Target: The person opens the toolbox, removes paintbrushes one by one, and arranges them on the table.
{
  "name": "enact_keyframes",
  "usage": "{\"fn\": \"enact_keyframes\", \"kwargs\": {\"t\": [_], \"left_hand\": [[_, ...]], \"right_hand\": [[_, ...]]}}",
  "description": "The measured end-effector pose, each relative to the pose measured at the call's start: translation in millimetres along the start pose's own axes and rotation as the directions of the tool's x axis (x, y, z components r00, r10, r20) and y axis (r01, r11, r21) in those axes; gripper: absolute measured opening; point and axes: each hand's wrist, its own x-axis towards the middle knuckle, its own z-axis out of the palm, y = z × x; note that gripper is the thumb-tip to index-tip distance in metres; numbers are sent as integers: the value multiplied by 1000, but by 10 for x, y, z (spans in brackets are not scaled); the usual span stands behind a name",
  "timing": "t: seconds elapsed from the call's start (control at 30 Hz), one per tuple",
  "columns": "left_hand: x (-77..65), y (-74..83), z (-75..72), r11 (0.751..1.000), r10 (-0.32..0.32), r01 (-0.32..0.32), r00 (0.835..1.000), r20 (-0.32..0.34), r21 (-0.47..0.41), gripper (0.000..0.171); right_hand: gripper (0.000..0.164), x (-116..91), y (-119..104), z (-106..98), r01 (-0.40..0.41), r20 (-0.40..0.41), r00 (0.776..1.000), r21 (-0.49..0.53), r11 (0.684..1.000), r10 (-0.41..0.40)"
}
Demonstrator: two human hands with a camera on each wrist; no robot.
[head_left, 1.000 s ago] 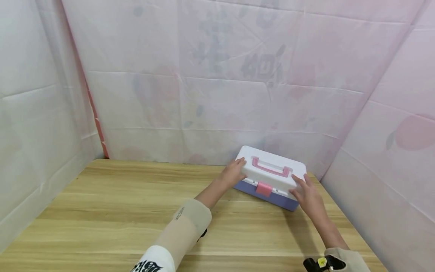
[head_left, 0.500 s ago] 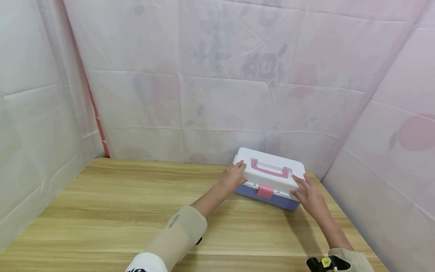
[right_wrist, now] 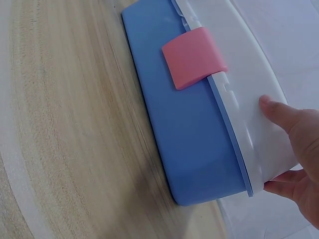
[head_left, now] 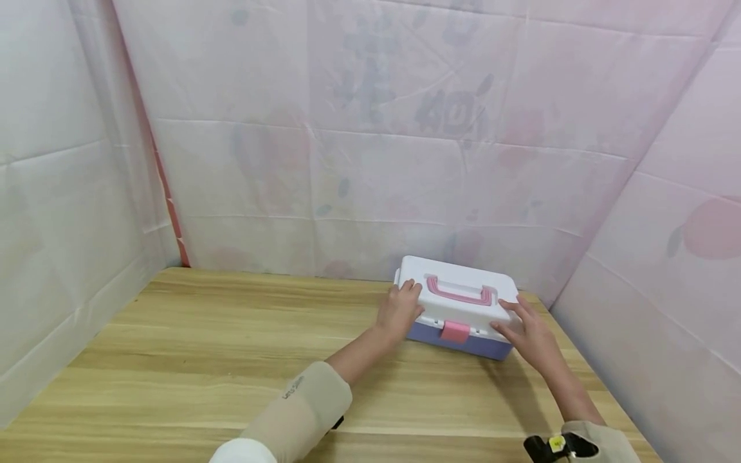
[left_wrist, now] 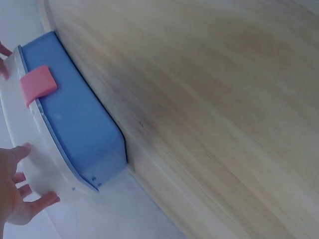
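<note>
A plastic toolbox (head_left: pixel 457 350) with a blue-purple base sits at the far right of the table, near the back wall. Its white lid (head_left: pixel 413 265) is down and carries a folded pink handle (head_left: pixel 460 297). On the front, a pink latch (left_wrist: pixel 38 84) hangs over the seam. My left hand (head_left: pixel 399 310) grips the lid's left end, thumb on the front and fingers over the end. At the opposite end my right hand (head_left: pixel 529 334) holds the lid's corner; its thumb (right_wrist: pixel 275 109) presses the front face while other fingers reach round the side.
The wooden table (head_left: pixel 202 347) stretches left and toward me. Pale printed cloth hangs behind as a back wall (head_left: pixel 347 161), with more cloth at the left (head_left: pixel 64 212) and right (head_left: pixel 666 289) sides. The toolbox stands close to the table's back right corner.
The toolbox's left end has swung slightly toward me, so its front faces me more squarely. My left hand has moved a little down and right with it; my right hand has barely shifted.
</note>
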Motion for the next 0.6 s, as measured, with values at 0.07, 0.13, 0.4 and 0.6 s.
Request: {"fn": "enact_keyframes", "kwargs": {"t": [0.07,0.13,0.4,0.6], "left_hand": [[26,-42,11,995,4,2,998,56,-99,45],[64,-92,31,980,30,-5,992,121,-200,52],[227,-220,137,867,103,-24,986,133,-497,48],[197,-203,153,856,48,64,978,201,-514,58]], "right_hand": [[48,10,16,8,13,1,1000,-8,1000,-13],[49,18,33,13,25,1,1000,-16,1000,-25],[52,82,39,6,-27,48,999,32,999,25],[61,63,52,26,-40,100,994,16,999,38]]}}
